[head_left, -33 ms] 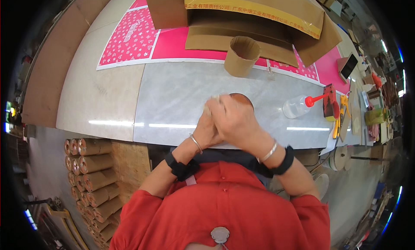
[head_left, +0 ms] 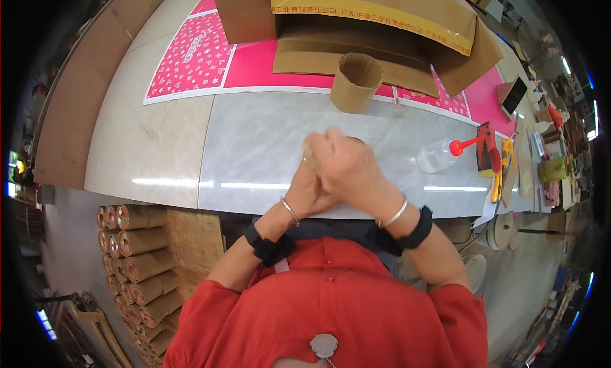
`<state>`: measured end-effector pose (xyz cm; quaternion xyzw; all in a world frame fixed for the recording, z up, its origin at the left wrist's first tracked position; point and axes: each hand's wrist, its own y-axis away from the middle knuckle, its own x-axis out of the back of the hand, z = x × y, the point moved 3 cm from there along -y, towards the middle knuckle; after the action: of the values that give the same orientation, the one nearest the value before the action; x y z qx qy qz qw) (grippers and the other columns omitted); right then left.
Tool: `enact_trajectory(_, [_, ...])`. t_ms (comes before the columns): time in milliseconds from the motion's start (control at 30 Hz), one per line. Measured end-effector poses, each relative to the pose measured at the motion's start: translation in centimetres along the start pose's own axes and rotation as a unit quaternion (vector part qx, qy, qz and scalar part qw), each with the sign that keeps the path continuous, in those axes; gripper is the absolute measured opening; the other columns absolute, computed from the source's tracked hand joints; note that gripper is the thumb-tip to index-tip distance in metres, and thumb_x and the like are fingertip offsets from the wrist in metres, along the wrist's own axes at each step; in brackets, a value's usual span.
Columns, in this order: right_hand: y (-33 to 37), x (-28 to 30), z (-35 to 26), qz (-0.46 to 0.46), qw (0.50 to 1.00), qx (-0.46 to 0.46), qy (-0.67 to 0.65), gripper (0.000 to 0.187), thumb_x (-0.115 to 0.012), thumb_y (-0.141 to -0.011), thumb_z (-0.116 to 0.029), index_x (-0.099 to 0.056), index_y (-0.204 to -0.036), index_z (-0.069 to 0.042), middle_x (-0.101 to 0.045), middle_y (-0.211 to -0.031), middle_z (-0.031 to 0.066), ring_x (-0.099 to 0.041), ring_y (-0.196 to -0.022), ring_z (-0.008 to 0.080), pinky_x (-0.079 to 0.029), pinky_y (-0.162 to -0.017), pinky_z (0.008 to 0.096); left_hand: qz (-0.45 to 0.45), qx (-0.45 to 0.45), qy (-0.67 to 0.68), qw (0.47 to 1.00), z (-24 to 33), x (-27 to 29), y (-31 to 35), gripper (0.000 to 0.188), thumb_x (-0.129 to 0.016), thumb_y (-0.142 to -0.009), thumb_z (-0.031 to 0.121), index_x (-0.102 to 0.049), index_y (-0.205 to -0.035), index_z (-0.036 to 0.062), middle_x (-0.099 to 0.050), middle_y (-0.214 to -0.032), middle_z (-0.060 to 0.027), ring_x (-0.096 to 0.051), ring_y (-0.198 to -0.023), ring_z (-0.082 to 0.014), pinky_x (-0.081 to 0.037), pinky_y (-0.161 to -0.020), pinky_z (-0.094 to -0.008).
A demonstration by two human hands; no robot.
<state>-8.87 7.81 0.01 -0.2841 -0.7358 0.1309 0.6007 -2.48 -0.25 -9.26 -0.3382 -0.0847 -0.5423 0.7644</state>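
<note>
My right hand (head_left: 347, 167) is closed and lies over my left hand (head_left: 307, 180), above the front of the grey table. Both sets of fingers are curled together, slightly smeared by motion. Behind the right knuckles peeks the dark edge of a brown, round-edged thing (head_left: 356, 139). My hands hide most of it, so its kind cannot be made out. Beyond them an open cardboard tube (head_left: 354, 97) stands upright on the table. To the right of my hands lies a clear squeeze bottle (head_left: 436, 158) with a red nozzle, tilted on its side.
A large open cardboard box (head_left: 375, 27) stands at the back on pink printed sheets (head_left: 280, 65). At the right are a red holder (head_left: 487, 148), a yellow cutter (head_left: 506, 153) and a small dark-screened device (head_left: 512, 97). Several brown-wrapped rolls (head_left: 145, 240) are stacked at lower left.
My right hand has shifted slightly up and away from me. Less of the brown round-edged thing now shows behind it.
</note>
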Motion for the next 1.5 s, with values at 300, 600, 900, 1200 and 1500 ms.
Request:
enact_trajectory(300, [6.1, 1.2, 11.0, 0.027, 0.97, -0.203, 0.128, 0.019, -0.058, -0.084, -0.016, -0.056, -0.101, -0.01, -0.053, -0.084, 0.0124, -0.061, -0.067, 0.0307, -0.05, -0.057, 0.0401, 0.022, 0.015, 0.048, 0.999, 1.0, 0.2, -1.0, 0.09, -0.085, -0.059, 0.024, -0.035, -0.131, 0.0027, -0.045, -0.12, -0.0183, -0.045, -0.111, -0.0348, -0.039, -0.095, -0.0403])
enact_trajectory(600, [8.7, 1.2, 11.2, -0.045, 0.926, -0.288, 0.241, 0.051, -0.066, -0.08, -0.022, -0.049, -0.128, -0.016, -0.049, -0.111, 0.0168, -0.055, -0.094, 0.0319, -0.053, -0.061, 0.0388, 0.011, 0.057, 0.046, 0.997, 0.9, 0.4, -0.8, 0.091, -0.086, -0.059, 0.026, -0.035, -0.131, 0.0016, -0.044, -0.122, -0.0159, -0.045, -0.114, -0.0313, -0.038, -0.097, -0.0386])
enact_trajectory(900, [10.5, 6.2, 5.9, 0.053, 0.935, -0.297, -0.183, 0.064, -0.063, -0.086, -0.029, -0.033, -0.138, -0.007, -0.045, -0.13, 0.0164, -0.053, -0.108, 0.0315, -0.053, -0.078, 0.0429, 0.009, 0.175, 0.277, 0.945, 3.1, 1.7, -2.1, 0.1, -0.088, -0.06, 0.019, -0.025, -0.136, 0.0026, -0.046, -0.129, -0.0133, -0.046, -0.121, -0.021, -0.038, -0.102, -0.0351])
enact_trajectory(1200, [14.3, 1.3, 6.0, 0.083, 0.33, -0.314, -0.886, 0.057, -0.048, -0.093, -0.037, -0.028, -0.14, -0.012, -0.049, -0.13, 0.0148, -0.054, -0.111, 0.0368, -0.055, -0.075, 0.0529, -0.226, 0.094, 0.192, 0.95, 6.6, -0.1, -6.0, 0.097, -0.084, -0.064, 0.026, -0.026, -0.137, -0.0002, -0.041, -0.134, -0.0172, -0.041, -0.127, -0.0276, -0.033, -0.105, -0.0375])
enact_trajectory(1500, [15.7, 3.3, 6.3, 0.168, 0.445, -0.391, -0.788, 0.054, -0.053, -0.088, -0.027, -0.035, -0.132, -0.002, -0.052, -0.124, 0.0169, -0.058, -0.107, 0.0347, -0.055, -0.077, 0.051, -0.142, -0.142, -0.323, 0.925, 2.6, 1.8, -16.9, 0.053, -0.067, -0.07, 0.013, -0.051, -0.119, 0.0026, -0.049, -0.124, -0.018, -0.045, -0.118, -0.0356, -0.034, -0.102, -0.0431])
